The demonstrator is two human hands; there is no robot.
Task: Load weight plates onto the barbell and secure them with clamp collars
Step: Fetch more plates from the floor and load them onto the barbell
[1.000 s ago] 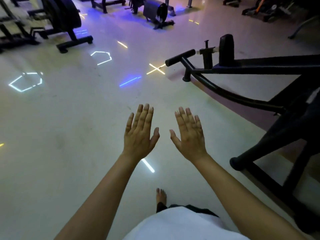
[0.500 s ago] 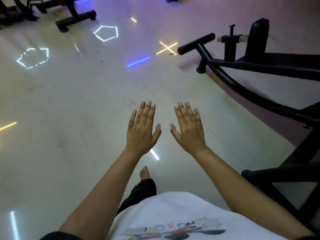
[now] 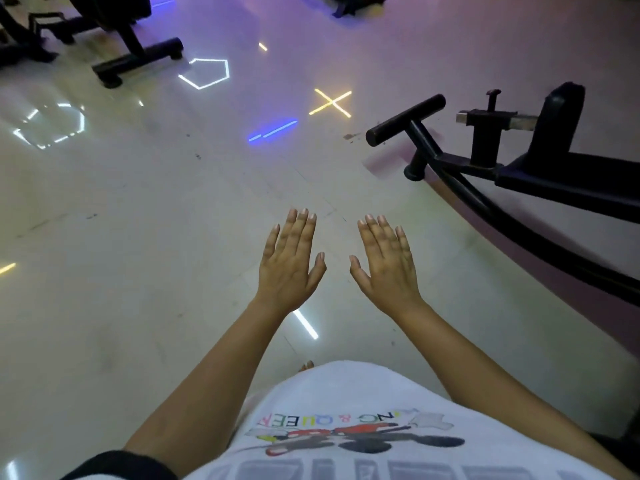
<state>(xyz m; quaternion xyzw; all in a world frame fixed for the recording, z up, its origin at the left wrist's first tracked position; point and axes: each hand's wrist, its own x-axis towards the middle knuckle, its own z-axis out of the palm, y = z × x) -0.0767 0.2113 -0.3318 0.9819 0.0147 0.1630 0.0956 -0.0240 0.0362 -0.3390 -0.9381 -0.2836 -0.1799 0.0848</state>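
Observation:
My left hand [image 3: 291, 265] and my right hand [image 3: 386, 266] are stretched out in front of me, backs up, fingers straight and a little apart, side by side over the pale glossy floor [image 3: 145, 258]. Neither hand holds anything. No barbell, weight plate or clamp collar is in view.
A black gym machine frame [image 3: 512, 188] with a T-shaped foot bar [image 3: 405, 121] and a padded seat stands at the right. More black machine bases [image 3: 138, 62] sit at the far left. Coloured light reflections mark the floor. My white printed shirt fills the bottom.
The view has shifted forward and down over the floor; the machine at the right now sits nearer and lower. Both hands stay flat and empty in the same pose.

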